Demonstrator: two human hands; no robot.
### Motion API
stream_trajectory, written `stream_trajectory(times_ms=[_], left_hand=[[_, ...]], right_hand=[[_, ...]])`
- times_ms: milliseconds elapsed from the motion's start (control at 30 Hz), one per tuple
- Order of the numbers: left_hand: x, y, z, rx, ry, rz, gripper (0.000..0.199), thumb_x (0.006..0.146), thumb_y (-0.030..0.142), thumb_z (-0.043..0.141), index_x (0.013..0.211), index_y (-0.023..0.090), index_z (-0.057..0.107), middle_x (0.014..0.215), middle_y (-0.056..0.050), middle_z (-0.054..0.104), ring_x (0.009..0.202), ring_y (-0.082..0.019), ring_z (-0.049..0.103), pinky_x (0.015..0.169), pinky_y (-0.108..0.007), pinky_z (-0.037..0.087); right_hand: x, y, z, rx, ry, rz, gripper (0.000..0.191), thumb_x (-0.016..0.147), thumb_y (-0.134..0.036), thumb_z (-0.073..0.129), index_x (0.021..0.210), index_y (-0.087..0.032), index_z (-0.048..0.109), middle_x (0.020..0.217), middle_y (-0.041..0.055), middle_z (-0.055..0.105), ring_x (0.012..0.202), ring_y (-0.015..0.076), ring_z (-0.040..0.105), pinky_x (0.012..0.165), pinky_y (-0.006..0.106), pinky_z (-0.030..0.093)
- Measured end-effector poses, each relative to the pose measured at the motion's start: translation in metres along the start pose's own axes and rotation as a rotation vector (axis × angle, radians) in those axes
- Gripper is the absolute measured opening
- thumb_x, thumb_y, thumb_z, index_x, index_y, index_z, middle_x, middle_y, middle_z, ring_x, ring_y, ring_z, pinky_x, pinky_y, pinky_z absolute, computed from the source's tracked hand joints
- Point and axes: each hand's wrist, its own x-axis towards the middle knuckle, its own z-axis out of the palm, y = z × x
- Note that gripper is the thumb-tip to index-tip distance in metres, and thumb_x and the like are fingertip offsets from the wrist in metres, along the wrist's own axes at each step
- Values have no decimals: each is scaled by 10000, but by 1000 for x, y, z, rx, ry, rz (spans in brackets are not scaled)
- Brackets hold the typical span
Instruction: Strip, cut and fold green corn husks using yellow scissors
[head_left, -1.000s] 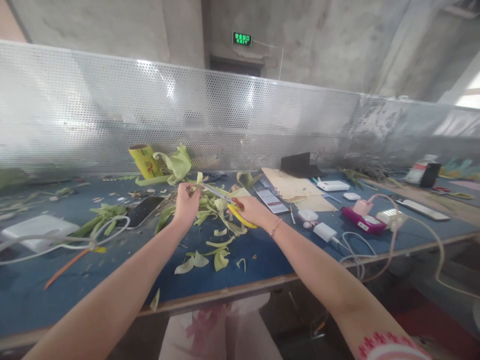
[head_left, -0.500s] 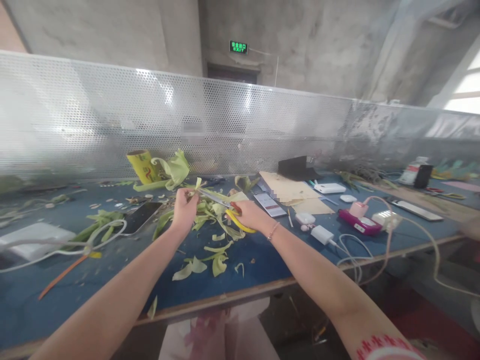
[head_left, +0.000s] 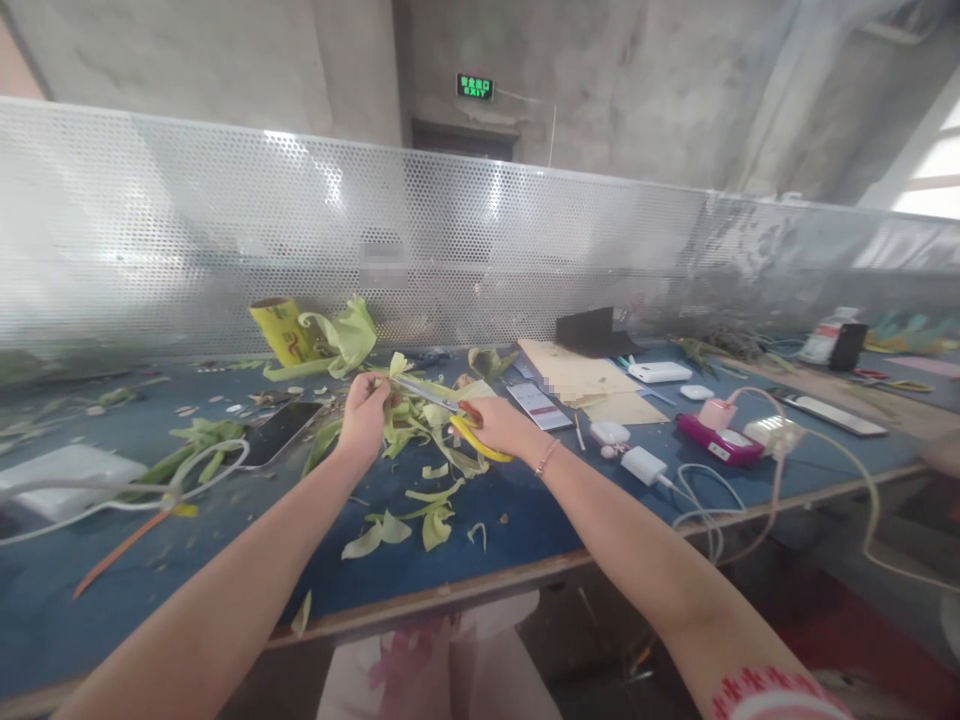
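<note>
My left hand (head_left: 366, 408) is closed in a pinch on a small pale green leaf piece (head_left: 398, 366), which sticks up past the fingertips. My right hand (head_left: 499, 425) grips the yellow handle of the scissors (head_left: 478, 441). The metal blades point left and reach my left fingertips, touching or almost touching the leaf piece. Under and around both hands lies a pile of green leaf strips (head_left: 405, 425). Cut leaf scraps (head_left: 437, 527) are scattered nearer the front edge.
A yellow roll (head_left: 285, 332) and a large curled leaf (head_left: 351, 338) stand behind. Phones (head_left: 283, 435), brown paper (head_left: 581, 372), a magenta power bank (head_left: 718, 440), chargers and looping cables surround the work area. A perforated metal screen (head_left: 450, 240) runs along the back.
The camera view has shifted slightly. The leaf piece at my left fingertips sits at a slightly different angle and looks wider. Both hands keep their grips.
</note>
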Motion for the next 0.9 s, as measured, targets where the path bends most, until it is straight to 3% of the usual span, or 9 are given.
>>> stream_trajectory(times_ms=[167,500,900], left_hand=[[-2,-1,-1,9,-48,-25,102,685,254,563,743,188,511,644,31,497,542,-89,507,504,-223,409],[2,-4,-3,66,-32,34,97,659,254,572,725,191,538,636,24,512,543,-91,483,526,-228,404],[-2,2,0,44,-80,37,95,650,237,596,713,187,546,618,5,575,510,-86,462,501,-221,383]], right_hand=[[1,0,1,13,-8,-7,447,778,-613,493,687,-176,499,630,10,504,555,111,417,530,239,311],[2,6,5,63,-12,-31,404,793,-563,503,675,-176,505,605,-9,491,553,105,420,524,236,303],[4,8,5,184,-144,26,354,800,-498,508,674,-166,507,607,-28,484,552,92,437,526,227,302]])
